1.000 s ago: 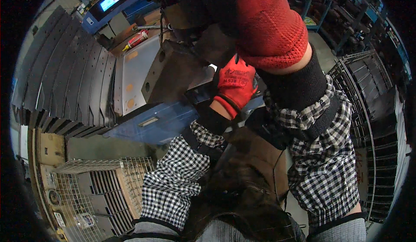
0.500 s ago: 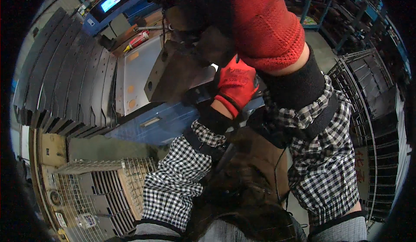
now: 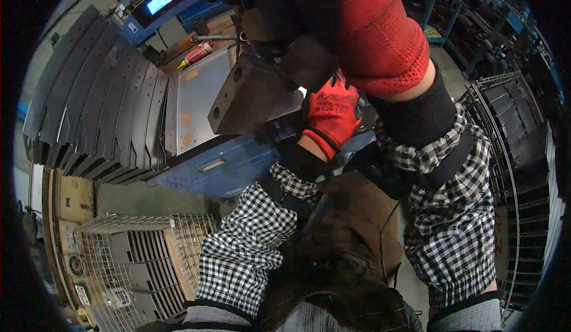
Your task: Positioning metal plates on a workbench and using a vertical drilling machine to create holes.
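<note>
My left hand [image 3: 334,115], in a red glove with dark fingers, is closed beside the right end of a dark bent metal plate [image 3: 247,97] with round holes. Its fingertips are turned away, so what they grip is hidden. Close to the camera, my right hand [image 3: 372,31] in a red knitted glove reaches up and across to the left. Its dark fingers merge into a blurred black shape at the top, and I cannot make out what they touch. The bent plate rests tilted over a flat grey metal sheet [image 3: 199,100] on the blue workbench [image 3: 229,168].
Several dark metal panels [image 3: 98,103] stand stacked at the left. A wrench [image 3: 217,37] and a red tube with a yellow tip [image 3: 196,53] lie at the back. Wire baskets with metal parts stand lower left [image 3: 143,219] and at the right [image 3: 505,153]. Behind is a lit screen [image 3: 160,2].
The whole scene has shifted slightly to the right in the picture, both hands with it. Neither hand visibly takes hold of or lets go of anything.
</note>
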`<state>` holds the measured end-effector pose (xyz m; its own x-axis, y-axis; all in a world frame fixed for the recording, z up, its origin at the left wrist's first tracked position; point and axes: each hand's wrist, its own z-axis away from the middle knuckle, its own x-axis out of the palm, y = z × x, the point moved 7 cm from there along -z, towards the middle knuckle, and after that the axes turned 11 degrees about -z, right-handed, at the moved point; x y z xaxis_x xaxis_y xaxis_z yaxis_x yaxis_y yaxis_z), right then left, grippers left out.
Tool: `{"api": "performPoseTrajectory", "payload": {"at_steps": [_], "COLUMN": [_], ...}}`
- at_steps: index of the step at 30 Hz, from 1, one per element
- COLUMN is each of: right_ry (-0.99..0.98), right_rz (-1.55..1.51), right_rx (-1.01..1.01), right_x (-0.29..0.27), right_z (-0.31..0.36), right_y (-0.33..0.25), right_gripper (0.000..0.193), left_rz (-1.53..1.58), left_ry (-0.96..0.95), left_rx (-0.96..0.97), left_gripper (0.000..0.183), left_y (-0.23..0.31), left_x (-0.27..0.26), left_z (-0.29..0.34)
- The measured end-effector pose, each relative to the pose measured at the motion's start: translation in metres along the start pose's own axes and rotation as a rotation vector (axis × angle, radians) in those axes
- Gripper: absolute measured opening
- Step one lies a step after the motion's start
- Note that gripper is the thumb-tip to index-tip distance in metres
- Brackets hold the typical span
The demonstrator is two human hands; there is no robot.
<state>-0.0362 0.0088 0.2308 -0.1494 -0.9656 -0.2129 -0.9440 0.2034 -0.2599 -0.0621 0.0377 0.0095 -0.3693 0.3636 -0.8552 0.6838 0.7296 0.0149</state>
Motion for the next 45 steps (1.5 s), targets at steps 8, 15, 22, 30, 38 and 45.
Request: {"api": "performPoseTrajectory", "payload": {"at_steps": [8, 15, 22, 30, 38, 45], "right_ry": [0.148, 0.152, -0.156, -0.106, -0.323, -0.272], "right_rz": [-0.128, 0.546, 0.754, 0.623, 0.543, 0.562], "right_rx": [-0.099, 0.508, 0.360, 0.636, 0.881, 0.883], "right_x": [-0.049, -0.113, -0.072, -0.066, -0.060, -0.062], "right_z": [0.021, 0.184, 0.188, 0.187, 0.180, 0.176], "right_y": [-0.001, 0.163, 0.155, 0.158, 0.171, 0.167], "right_gripper": [0.056, 0.049, 0.036, 0.046, 0.051, 0.053], "left_rz": [-0.098, -0.063, -0.044, -0.014, 0.023, 0.034], "left_ry": [0.079, 0.146, 0.144, 0.124, 0.071, 0.100], "left_rx": [0.048, 0.041, 0.063, 0.030, 0.027, 0.055], "left_gripper": [0.068, 0.065, 0.065, 0.069, 0.073, 0.074], "left_y": [0.006, 0.007, -0.001, -0.004, -0.007, -0.004], "left_x": [0.003, 0.000, -0.001, 0.004, 0.007, 0.005], "left_z": [-0.003, -0.004, 0.004, 0.002, 0.003, 0.004]}}
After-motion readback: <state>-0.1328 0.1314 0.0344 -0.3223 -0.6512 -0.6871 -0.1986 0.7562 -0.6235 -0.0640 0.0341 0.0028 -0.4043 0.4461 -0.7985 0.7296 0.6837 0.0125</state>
